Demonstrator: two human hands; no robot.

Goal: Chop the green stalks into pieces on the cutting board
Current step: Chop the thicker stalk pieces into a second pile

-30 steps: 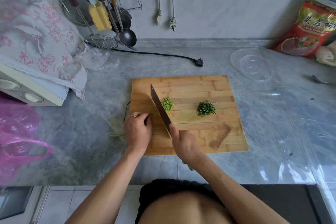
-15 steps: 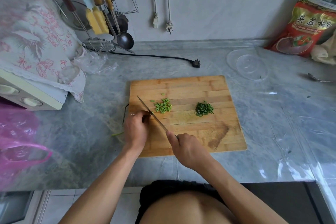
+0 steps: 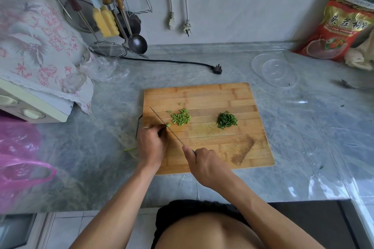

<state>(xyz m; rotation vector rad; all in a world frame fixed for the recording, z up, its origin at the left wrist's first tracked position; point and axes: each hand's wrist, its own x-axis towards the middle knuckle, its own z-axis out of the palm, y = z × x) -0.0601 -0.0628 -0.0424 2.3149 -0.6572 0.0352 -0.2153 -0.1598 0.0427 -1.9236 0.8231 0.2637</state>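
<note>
change: knife (image 3: 166,127) has dropped from raised to edge-down on the board since a second ago
right hand (image 3: 204,164): fingers wrapped round the handle
left hand (image 3: 151,143): fingers curled, pinning the green stalks (image 3: 168,125) – mostly hidden
cutting board (image 3: 222,147): light-green pieces (image 3: 181,118) at 10 o'clock, dark heap (image 3: 226,121) near centre

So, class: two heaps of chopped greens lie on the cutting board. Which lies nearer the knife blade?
The light green heap of stalk pieces, just right of the knife blade. The dark green heap sits further right.
</note>
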